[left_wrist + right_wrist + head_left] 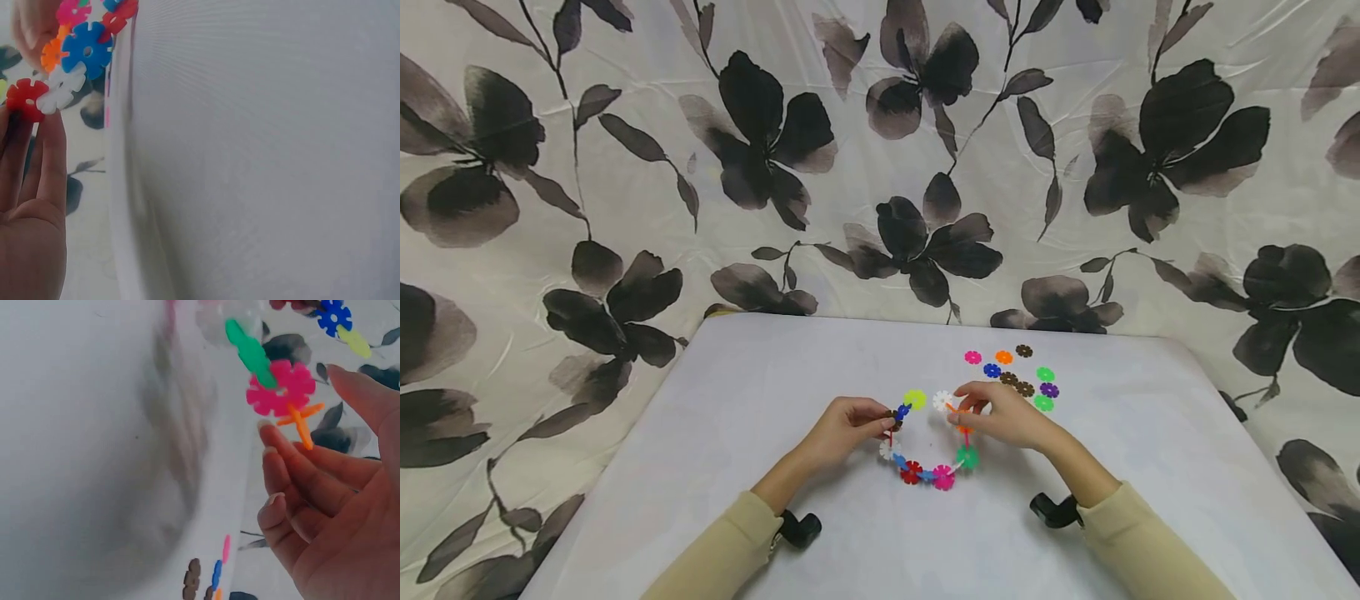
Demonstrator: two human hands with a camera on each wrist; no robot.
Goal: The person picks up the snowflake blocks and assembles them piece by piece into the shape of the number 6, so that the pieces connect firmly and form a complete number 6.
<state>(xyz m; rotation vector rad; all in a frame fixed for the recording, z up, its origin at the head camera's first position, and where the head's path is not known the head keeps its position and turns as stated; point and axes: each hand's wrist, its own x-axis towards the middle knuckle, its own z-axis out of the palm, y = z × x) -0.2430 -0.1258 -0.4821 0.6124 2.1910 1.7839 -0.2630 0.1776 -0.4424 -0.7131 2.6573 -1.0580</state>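
A chain of slotted plastic snowflake discs [912,472] curves in an almost round loop, with a gap at its far side between a yellow disc [915,400] and a white disc [942,402]. My left hand [853,429] pinches the chain's left side near a brown disc; in the left wrist view a red disc [28,100] sits at its fingertips. On the right side, my right hand [1003,414] has curled fingers at the orange discs [302,419], beside a pink disc [284,387]. Its exact contact is partly hidden.
Several loose discs [1009,379] in brown, green, blue, pink, orange and purple lie beyond my right hand on the white table [760,358]. A flower-printed cloth [850,167] hangs behind the table. Black devices [801,529] are strapped at both wrists.
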